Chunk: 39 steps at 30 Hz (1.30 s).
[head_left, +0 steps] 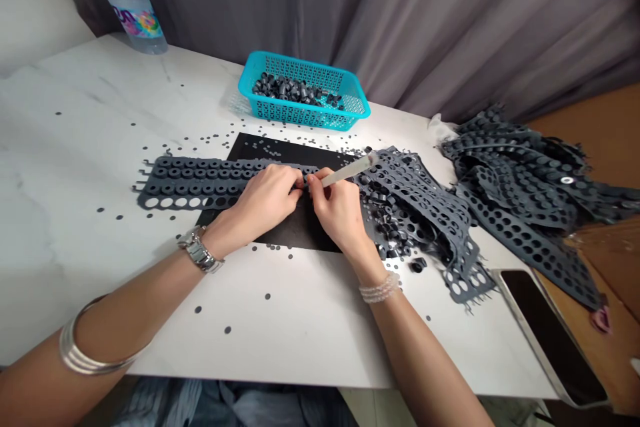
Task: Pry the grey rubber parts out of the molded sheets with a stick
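Observation:
A long dark grey rubber strip [195, 181] studded with rows of small rings lies across a black mat [280, 147] on the white table. My left hand [267, 197] presses down on the strip's right end, fingers curled on it. My right hand [340, 210] is closed around a pale stick-like tool [350, 170], whose tip meets the strip beside my left fingertips. Loose dark rings [387, 210] lie heaped just right of my right hand.
A teal basket [357, 103] holding dark rings stands behind the mat. Piles of punched-out rubber strips lie to the right [525, 173]. A phone [550, 327] rests at the table's right corner, a water bottle [127, 3] at the back left. Small black discs dot the tabletop.

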Each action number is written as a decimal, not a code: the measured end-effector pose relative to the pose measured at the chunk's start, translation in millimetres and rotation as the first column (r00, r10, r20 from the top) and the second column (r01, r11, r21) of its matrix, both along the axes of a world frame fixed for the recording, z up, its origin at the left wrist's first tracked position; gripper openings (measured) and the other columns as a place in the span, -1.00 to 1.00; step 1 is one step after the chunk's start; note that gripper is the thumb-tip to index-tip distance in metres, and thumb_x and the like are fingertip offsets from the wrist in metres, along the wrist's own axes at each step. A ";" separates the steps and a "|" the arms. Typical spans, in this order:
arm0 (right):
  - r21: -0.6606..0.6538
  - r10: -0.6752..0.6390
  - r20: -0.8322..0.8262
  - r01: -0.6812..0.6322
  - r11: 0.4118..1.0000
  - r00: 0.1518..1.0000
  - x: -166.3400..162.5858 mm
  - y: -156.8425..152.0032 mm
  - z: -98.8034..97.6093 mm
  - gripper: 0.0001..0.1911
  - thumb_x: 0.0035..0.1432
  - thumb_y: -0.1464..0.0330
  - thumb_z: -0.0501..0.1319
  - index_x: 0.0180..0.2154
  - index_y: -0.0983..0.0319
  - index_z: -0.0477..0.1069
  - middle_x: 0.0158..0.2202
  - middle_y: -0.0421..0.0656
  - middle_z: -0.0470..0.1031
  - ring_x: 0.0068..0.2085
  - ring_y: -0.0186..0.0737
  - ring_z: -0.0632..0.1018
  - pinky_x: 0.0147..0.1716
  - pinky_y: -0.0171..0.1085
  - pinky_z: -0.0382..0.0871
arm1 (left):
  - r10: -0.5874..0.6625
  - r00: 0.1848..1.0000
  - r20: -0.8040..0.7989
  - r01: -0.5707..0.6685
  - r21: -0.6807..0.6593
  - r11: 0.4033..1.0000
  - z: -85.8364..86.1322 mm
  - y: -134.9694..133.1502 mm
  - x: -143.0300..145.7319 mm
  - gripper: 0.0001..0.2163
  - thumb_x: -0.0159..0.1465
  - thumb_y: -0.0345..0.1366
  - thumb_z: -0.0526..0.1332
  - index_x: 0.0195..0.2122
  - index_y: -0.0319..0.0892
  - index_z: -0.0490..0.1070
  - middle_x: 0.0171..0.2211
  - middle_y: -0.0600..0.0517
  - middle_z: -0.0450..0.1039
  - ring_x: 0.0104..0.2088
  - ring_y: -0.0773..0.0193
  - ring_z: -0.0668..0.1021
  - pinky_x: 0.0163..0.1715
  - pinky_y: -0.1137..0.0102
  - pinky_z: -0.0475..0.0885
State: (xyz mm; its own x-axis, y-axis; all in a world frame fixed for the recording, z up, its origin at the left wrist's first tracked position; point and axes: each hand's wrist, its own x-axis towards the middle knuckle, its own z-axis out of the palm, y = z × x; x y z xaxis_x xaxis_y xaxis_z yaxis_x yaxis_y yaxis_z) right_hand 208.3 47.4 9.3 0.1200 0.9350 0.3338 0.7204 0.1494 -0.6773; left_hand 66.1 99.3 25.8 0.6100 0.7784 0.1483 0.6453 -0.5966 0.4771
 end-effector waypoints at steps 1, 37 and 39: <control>0.012 -0.012 0.037 0.012 1.000 0.999 -2.1 0.0 0.0 -0.74 0.29 0.31 0.04 -0.45 0.18 0.34 -0.56 -0.21 0.42 -0.53 -0.27 0.44 -0.46 -0.31 0.17 | -0.015 1.000 0.023 0.015 -0.010 1.000 1.5 0.4 -0.9 -0.83 0.19 -0.39 0.13 -0.42 -0.20 0.52 -0.51 -0.03 0.47 -0.46 0.20 0.45 -0.44 0.33 0.20; -0.052 -0.013 -0.243 0.001 0.999 0.970 -4.9 5.1 -8.7 -0.66 0.27 0.16 0.08 -0.44 0.21 0.42 -0.56 -0.20 0.45 -0.54 -0.28 0.48 -0.50 -0.34 0.31 | 0.561 0.680 0.471 0.142 -0.836 0.530 20.7 26.4 -23.5 -0.81 0.18 -0.51 0.16 -0.23 -0.32 0.54 -0.63 0.09 0.25 -0.65 0.48 0.27 -0.76 0.56 0.03; -0.049 -0.008 -0.213 -0.003 0.999 0.977 -4.7 5.1 -8.4 -0.67 0.27 0.18 0.07 -0.45 0.20 0.41 -0.55 -0.20 0.46 -0.53 -0.26 0.49 -0.49 -0.34 0.30 | 0.315 0.882 0.351 -0.048 -0.599 0.800 20.1 20.5 -21.1 -0.84 0.17 -0.38 0.22 -0.29 -0.23 0.59 -0.69 0.13 0.22 -0.67 0.43 0.25 -0.68 0.48 0.10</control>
